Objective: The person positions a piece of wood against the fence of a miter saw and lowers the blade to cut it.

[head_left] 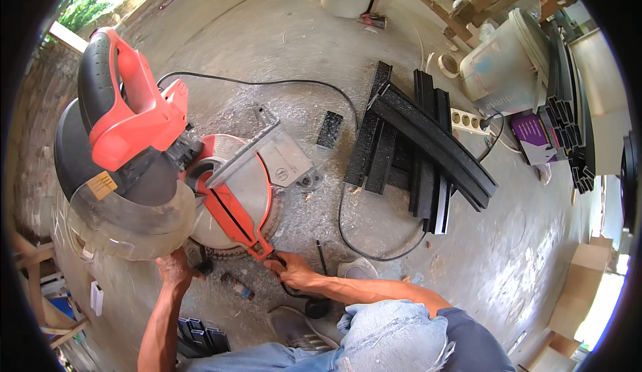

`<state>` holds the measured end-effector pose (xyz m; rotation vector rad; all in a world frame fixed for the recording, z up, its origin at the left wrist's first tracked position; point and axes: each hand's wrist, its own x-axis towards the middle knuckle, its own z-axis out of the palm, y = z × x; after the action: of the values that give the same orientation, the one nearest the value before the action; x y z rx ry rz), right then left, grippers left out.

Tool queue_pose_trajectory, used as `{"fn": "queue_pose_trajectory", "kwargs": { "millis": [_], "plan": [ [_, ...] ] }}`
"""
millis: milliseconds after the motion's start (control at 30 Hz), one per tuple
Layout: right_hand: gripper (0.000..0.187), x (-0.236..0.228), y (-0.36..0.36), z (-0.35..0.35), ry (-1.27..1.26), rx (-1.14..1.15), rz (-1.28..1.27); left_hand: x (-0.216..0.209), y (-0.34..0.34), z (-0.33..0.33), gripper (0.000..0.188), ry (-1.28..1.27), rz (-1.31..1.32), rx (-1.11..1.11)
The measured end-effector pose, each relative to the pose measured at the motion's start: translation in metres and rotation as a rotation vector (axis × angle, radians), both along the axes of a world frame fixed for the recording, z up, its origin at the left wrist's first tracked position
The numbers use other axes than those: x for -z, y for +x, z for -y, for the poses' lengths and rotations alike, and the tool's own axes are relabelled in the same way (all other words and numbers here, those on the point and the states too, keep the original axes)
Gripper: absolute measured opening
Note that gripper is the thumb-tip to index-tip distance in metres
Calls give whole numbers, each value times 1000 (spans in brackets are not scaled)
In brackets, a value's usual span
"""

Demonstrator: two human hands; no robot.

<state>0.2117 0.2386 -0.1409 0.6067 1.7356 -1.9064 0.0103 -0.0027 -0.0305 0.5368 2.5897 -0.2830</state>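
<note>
A red and black mitre saw stands on the floor at left of centre, its head raised and its clear blade guard hanging at the left. My right hand is closed round the front end of the saw's red table arm. Below the guard, my left hand reaches to the saw's near side, its thumb beside a black knob; the guard hides most of its fingers. A short black offcut lies to the right of the metal fence.
Black profile lengths lie in a crossed pile at right, near a white power strip. A black cable loops over the dusty floor. A large white bucket sits behind. By my shoes lies a small bottle-like object.
</note>
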Motion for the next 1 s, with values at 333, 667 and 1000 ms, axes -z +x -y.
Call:
{"fn": "queue_pose_trajectory", "kwargs": {
  "millis": [333, 667, 1000],
  "plan": [
    [42, -28, -10, -54, 92, -84, 10, 9, 3, 17, 155, 100, -42, 90],
    [41, -36, -37, -118, 33, -206, 19, 20, 3, 36, 139, 241, 122, -40],
    [40, -44, -67, -158, 118, -415, -16, 6, 16, 14, 129, 266, 67, -140]
  ]
}}
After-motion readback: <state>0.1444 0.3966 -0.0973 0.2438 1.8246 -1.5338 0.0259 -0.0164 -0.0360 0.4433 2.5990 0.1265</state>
